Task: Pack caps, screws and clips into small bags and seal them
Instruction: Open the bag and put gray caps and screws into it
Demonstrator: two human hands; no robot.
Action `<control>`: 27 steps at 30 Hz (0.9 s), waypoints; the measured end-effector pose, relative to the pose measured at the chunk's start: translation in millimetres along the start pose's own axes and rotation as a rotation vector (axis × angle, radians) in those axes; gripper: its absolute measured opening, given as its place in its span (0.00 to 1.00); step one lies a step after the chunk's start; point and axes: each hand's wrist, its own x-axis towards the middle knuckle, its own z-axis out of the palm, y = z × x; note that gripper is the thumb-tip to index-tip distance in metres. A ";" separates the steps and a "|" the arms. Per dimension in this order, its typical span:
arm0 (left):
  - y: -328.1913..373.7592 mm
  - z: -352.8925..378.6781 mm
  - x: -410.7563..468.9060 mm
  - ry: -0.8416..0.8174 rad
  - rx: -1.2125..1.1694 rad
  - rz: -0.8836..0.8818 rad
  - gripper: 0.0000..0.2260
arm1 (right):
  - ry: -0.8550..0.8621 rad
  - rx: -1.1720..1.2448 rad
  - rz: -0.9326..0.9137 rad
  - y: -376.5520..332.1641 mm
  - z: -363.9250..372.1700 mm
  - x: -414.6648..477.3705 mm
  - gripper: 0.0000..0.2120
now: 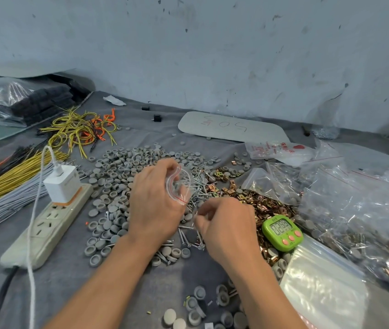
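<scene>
Grey caps, steel screws, and one small bag in our grip

Grey cloth covers the table [70, 293], and across it lies a wide spread of grey caps [117, 167], with a heap of screws [200, 188] to their right and a mound of coppery clips [267, 205] beyond that. Our left hand [155, 205] is curled round a small bag [180, 186], clear with a red seal line, holding it just above the screws with its mouth bowed open towards the right. Our right hand [226, 224] hovers low, just beside the bag, with its fingers curled and the tips drawn together. The tips are blurred, so we cannot tell whether they pinch a screw.

A green timer [282, 232] sits at the edge of the clips, near our right wrist. Right of it lie filled bags [355, 210] in a loose pile, and a flat stack of empty bags [324, 288] rests in front. On the left, a white charger [62, 184] is plugged into a power strip [46, 224], with bundles of yellow, orange and grey wires [79, 129] behind it. A pale board [231, 127] lies by the wall
</scene>
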 end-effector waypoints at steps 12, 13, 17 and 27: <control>5.6 2.2 -6.3 -0.095 -0.065 0.136 0.14 | 0.079 0.490 -0.043 -13.4 5.0 5.4 0.07; 4.4 1.9 -6.0 -0.098 -0.065 0.121 0.15 | 0.099 0.513 -0.008 -12.3 3.7 5.5 0.07; -1.1 2.5 -3.3 -0.082 -0.018 0.075 0.21 | 0.207 0.329 0.127 0.8 -11.7 7.1 0.13; -2.0 3.6 -0.5 -0.086 0.023 0.026 0.22 | -0.279 -0.231 0.082 8.5 -25.8 -14.6 0.08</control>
